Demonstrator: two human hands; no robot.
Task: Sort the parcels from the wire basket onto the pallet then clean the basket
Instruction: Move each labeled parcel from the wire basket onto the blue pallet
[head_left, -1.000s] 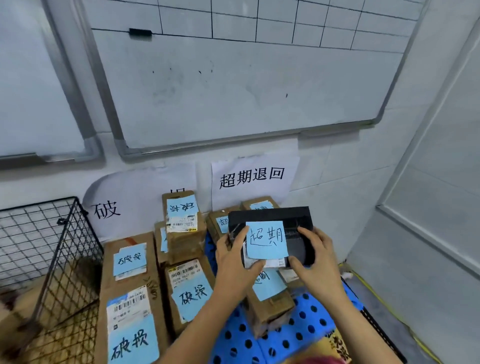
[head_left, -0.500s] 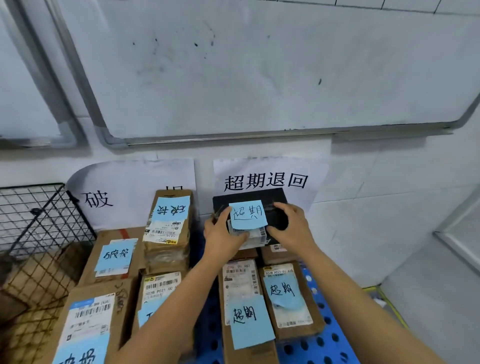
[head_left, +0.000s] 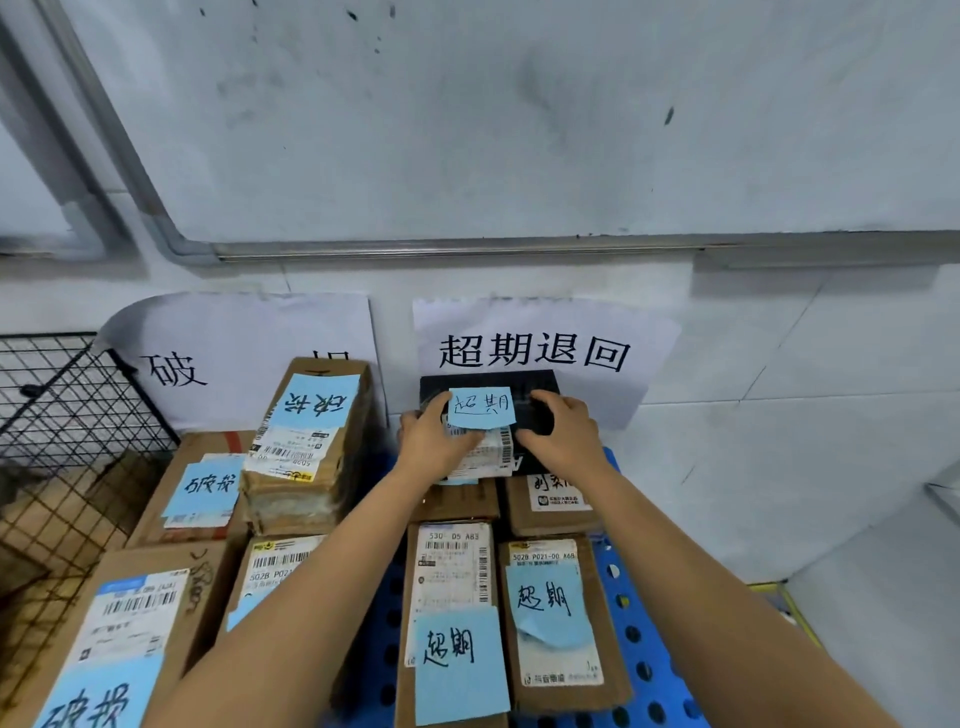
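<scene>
Parcel (head_left: 537, 384) clasped by outstretched left hand (head_left: 436, 441), right hand (head_left: 563, 436).

The black parcel (head_left: 537, 384) is no longer held up over the middle of the pallet (head_left: 641, 675). It is now down at the far edge, over the rear brown boxes (head_left: 558, 501) and just below the wall sign (head_left: 535, 351). The left hand (head_left: 434, 441) and right hand (head_left: 563, 434) have reached forward with it and still grip its sides.

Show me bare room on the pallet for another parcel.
Bare pallet runs along the right edge, beside the 超期 boxes; a narrow strip shows between the stacks. Crowded: the left, up to the wire basket, and the back, around the black parcel.
</scene>
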